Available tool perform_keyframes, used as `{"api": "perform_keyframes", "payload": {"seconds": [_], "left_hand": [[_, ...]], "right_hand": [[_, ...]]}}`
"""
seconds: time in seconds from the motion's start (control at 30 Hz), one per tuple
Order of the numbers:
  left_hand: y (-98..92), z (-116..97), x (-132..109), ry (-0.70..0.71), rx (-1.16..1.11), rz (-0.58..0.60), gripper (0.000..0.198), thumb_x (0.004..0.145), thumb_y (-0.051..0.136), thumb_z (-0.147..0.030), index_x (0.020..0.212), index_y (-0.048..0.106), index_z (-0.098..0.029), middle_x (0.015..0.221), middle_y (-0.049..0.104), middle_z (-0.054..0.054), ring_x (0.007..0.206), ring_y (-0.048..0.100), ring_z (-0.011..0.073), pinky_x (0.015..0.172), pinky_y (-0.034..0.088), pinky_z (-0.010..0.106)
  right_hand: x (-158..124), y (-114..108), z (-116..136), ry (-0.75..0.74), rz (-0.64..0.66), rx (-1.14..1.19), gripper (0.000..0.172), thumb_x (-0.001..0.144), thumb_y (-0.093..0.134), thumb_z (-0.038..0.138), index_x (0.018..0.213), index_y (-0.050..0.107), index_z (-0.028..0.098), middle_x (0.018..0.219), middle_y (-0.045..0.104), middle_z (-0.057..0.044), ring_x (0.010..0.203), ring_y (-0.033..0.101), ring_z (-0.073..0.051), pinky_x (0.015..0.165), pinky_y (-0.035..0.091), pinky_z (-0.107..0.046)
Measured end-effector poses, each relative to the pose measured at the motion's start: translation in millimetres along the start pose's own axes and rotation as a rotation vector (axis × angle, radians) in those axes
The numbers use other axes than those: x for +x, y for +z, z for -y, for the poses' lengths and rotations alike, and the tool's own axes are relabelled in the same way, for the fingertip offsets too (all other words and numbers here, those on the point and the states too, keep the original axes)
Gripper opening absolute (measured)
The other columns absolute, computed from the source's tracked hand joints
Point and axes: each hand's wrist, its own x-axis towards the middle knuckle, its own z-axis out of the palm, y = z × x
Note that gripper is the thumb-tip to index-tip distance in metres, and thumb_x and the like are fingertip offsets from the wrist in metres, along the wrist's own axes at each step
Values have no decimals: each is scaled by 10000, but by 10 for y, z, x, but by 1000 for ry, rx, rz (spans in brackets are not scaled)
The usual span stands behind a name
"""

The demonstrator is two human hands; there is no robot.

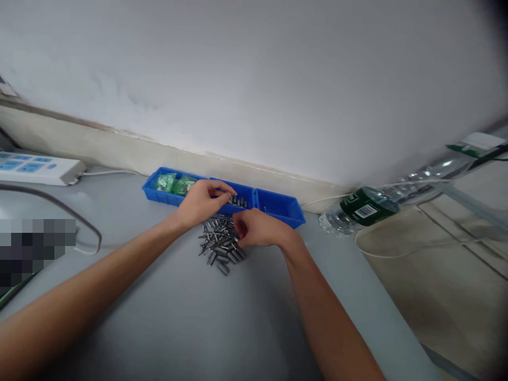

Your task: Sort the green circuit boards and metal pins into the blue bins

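My left hand (pixel 202 202) reaches over the middle blue bin (pixel 254 197), with its thumb and fingertips pinched together above it. What that pinch holds, if anything, I cannot make out. Upright inside this bin stand several small dark metal cylinders (pixel 239 201). My right hand (pixel 260 228) is curled at the right side of a loose pile of grey metal pieces (pixel 217 241), its fingertips hidden from view. Short cylinders and thin, pin-like parts make up the pile, which lies on the grey table (pixel 190 312) in front of the bins.
A left blue bin (pixel 159 196) holds green-tinted plastic bags (pixel 171 183). At the right is another blue bin (pixel 280 206). A plastic bottle (pixel 359 210) lies near the table's right edge. Left are a power strip (pixel 39 168) and a dark cable (pixel 59 203). A wall (pixel 238 106) rises behind.
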Motion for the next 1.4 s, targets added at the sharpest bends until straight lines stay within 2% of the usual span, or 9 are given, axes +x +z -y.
{"api": "perform_keyframes", "payload": {"seconds": [0.2,0.4,0.57,0.7,0.8,0.9,1.1,1.2,1.4], "left_hand": [[-11,-118,-34,19,2,73,149,853,644,-246,888,781,-200,995,798,56,906,749,216,826,612,342],[7,-120,-41,-31,-50,187,151,865,648,-246,949,761,-190,965,792,59,897,747,207,823,593,332],[39,-118,-63,-36,-111,283,205,869,696,-333,1000,733,-179,933,787,64,866,733,199,776,581,317],[41,-133,-71,-55,-197,284,177,848,726,-332,931,696,-178,832,768,53,797,727,188,749,586,312],[18,-127,-58,-59,-183,203,137,818,734,-276,914,710,-182,826,769,51,799,737,194,762,598,323],[-6,-91,-36,-65,-108,82,135,788,748,-239,909,743,-180,823,774,47,838,748,214,819,605,346],[-7,-14,-11,-89,-87,-54,269,828,711,-259,1080,758,-177,1041,793,75,1000,744,240,928,587,369],[-2,-2,-10,-52,-59,-43,262,836,681,-247,1077,757,-177,1097,781,74,1018,736,234,918,583,355],[-5,-42,-13,-13,26,2,188,827,643,-229,951,776,-183,1018,786,68,888,728,209,827,581,340]], "right_hand": [[-135,-173,-63,-17,14,109,265,700,731,171,964,735,192,760,694,-8,700,641,-169,600,436,-254],[-283,-319,-184,-80,-209,411,144,788,712,254,925,728,208,860,752,-26,809,706,-194,699,526,-293],[-286,-326,-124,-142,-298,698,264,730,839,358,893,705,199,856,767,-41,888,741,-212,807,575,-336],[-236,-292,-81,-170,-364,747,337,666,895,403,799,674,186,827,755,-47,869,734,-211,787,574,-335],[-209,-278,-97,-149,-397,662,321,703,865,412,754,648,182,774,719,-31,788,696,-183,718,544,-309],[-205,-276,-133,-107,-295,504,265,734,832,362,769,640,182,730,685,-9,713,649,-159,656,496,-281],[-175,-207,-138,-27,105,190,196,694,809,213,841,685,184,784,716,-18,734,659,-177,620,457,-258],[-124,-147,-97,-25,154,132,191,691,806,225,813,663,189,766,702,-4,715,645,-167,592,426,-245],[-63,-74,-18,-18,169,36,202,680,789,194,823,647,191,783,690,7,714,624,-155,583,394,-237]]}}
